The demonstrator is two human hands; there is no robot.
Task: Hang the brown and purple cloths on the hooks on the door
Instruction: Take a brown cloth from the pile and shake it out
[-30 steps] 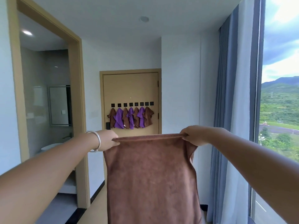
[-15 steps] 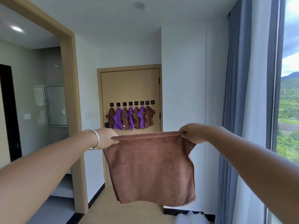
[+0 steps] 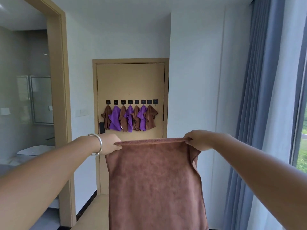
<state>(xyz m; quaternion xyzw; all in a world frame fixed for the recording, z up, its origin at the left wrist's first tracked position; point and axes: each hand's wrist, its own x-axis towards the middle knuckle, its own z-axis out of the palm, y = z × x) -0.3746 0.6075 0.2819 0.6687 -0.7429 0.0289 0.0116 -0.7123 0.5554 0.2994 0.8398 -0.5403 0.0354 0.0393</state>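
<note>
Head view: a brown cloth (image 3: 156, 183) hangs flat in front of the person, stretched between both hands at its top edge. It is a soft, napped fabric, roughly rectangular, with a thin rolled hem along the top; its lower end runs out of the picture. The left hand (image 3: 111, 144) pinches the top left corner, fingers curled round the hem, and a smooth silver bangle (image 3: 98, 145) circles that wrist. The right hand (image 3: 198, 140) pinches the top right corner the same way, and a loose fold of cloth droops just below that grip. Each grip is narrow and closed on the cloth, so the fabric falls straight down beneath the two hands.

Well beyond the cloth stands a plain tan door (image 3: 131, 83) in a matching frame. A row of small square black hooks (image 3: 132, 101) crosses it. Seven cloths hang bunched from them, brown and purple in turn (image 3: 129, 118); the rightmost hook (image 3: 155, 101) is bare. Blue-grey pleated curtains (image 3: 259, 97) hang at the right.
</note>
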